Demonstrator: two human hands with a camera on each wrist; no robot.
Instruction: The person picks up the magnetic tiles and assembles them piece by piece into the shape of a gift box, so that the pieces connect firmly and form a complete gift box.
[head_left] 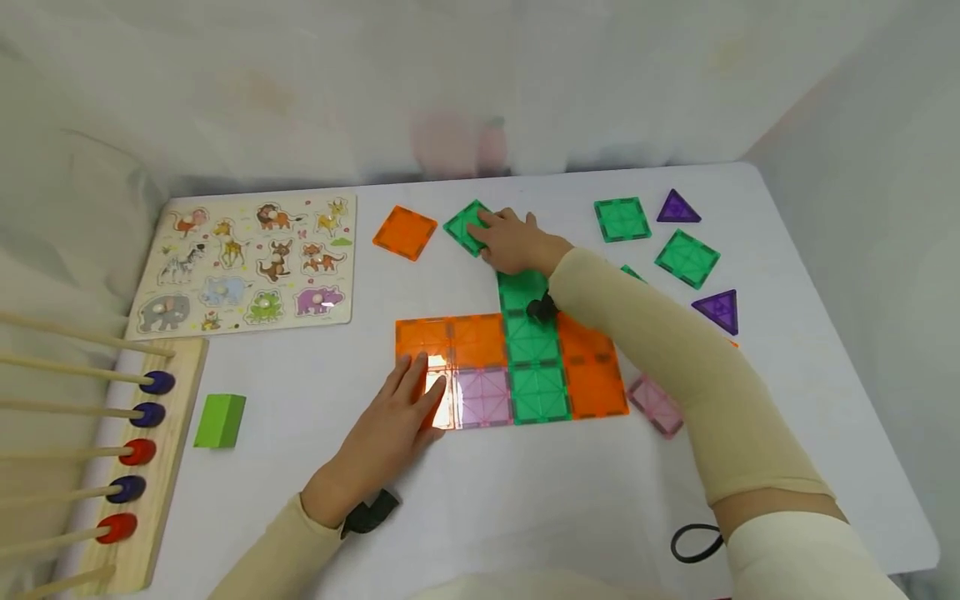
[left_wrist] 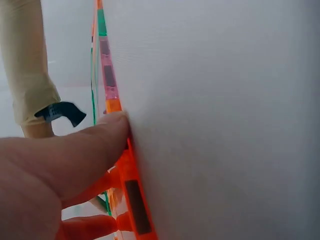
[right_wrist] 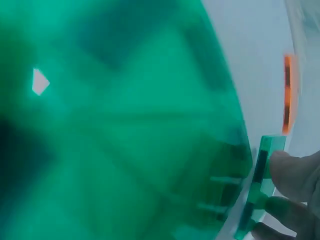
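Translucent magnetic tiles lie joined flat on the white table: orange tiles (head_left: 477, 340) at the upper left, a pink tile (head_left: 483, 396), a column of green tiles (head_left: 538, 392) and more orange tiles (head_left: 596, 386) at the right. My left hand (head_left: 382, 425) rests over the panel's left end. Its thumb (left_wrist: 107, 135) touches the side edge of an orange tile (left_wrist: 137, 205). Beyond the green column, my right hand (head_left: 521, 242) reaches to a loose green tile (head_left: 465, 227), turned cornerwise. Its fingertips (right_wrist: 282, 175) touch that tile, and the hand covers the right corner.
One loose orange tile (head_left: 405, 232) lies left of the touched green tile. At the right are green tiles (head_left: 622, 219), purple triangles (head_left: 678, 207) and a pink tile (head_left: 656, 406). An animal puzzle board (head_left: 247, 265), a green block (head_left: 220, 421) and a wooden bead rack (head_left: 172, 417) stand left.
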